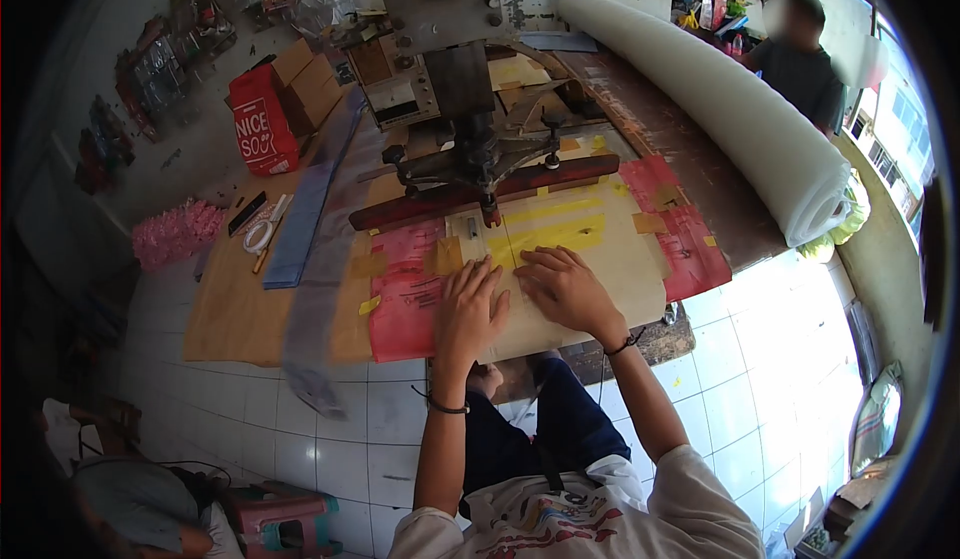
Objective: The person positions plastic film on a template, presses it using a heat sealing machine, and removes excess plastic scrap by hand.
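My left hand (470, 309) lies palm down on a tan work board (620, 289), its fingers stretched forward. Beside it, my right hand (568, 289) rests on the same board with the fingers extended and slightly bent. The fingertips of both hands are near yellow tape strips (565, 234) and a thin dark line on the board. Red printed plastic sheets (405, 304) cover the board's left and right ends. Just beyond my fingers, the long dark bar (580, 171) of a press machine (475, 89) hangs over the board. Whatever lies under my palms is hidden.
Long blue plastic strips (310, 219), a roll of tape (260, 237) and a red bag (263, 124) are on the left. A large white foam roll (720, 109) lies along the right. One person (800, 64) is at the back right; another (140, 499) is at lower left.
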A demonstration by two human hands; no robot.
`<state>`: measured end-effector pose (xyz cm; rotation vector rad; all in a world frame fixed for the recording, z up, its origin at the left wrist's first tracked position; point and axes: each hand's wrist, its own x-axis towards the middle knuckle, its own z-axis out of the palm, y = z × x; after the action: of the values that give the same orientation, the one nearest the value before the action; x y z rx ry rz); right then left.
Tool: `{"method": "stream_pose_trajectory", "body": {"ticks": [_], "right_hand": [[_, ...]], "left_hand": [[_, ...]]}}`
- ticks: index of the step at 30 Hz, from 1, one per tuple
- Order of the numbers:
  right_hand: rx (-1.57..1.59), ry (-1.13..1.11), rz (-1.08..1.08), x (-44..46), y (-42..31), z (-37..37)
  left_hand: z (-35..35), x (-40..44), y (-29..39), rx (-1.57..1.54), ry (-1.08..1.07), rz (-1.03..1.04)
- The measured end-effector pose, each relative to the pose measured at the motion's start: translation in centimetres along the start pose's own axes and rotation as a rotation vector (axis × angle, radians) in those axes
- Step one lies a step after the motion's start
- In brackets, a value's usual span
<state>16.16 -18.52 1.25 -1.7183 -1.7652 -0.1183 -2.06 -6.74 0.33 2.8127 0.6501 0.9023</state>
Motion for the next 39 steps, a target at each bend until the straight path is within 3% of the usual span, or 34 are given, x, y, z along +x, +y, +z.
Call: {"method": "stream_pose_trajectory", "body": {"ticks": [7,13,16,21,30,39], "right_hand": [[-0.037,0.03,-0.012,-0.1,-0.1,0.1],[0.134,0.291,0.049,-0.7,-0.6,-0.7],[0.029,0.376,0.11,-2.1,-1.4,-0.4],[-0.141,0.359,0.085,-4.0,-2.9,1.0],[-0.267,0.331,0.195,-7.1,-3.3,4.2],[-0.291,0.383,0.172,-7.1,-2.7,5.0]], "left_hand": [[0.0,-2.2,1.4,0.128,-0.014,-0.008],[1.0,-3.5,1.8,0.144,0.054,-0.052],[2.0,-5.1,1.9,0.098,0.12,-0.09],[4.5,-9.2,2.3,0.109,0.207,-0.155],[10.6,-13.1,0.0,0.101,0.513,-0.026],[10.4,-13.1,0.1,0.121,0.458,-0.013]]}}
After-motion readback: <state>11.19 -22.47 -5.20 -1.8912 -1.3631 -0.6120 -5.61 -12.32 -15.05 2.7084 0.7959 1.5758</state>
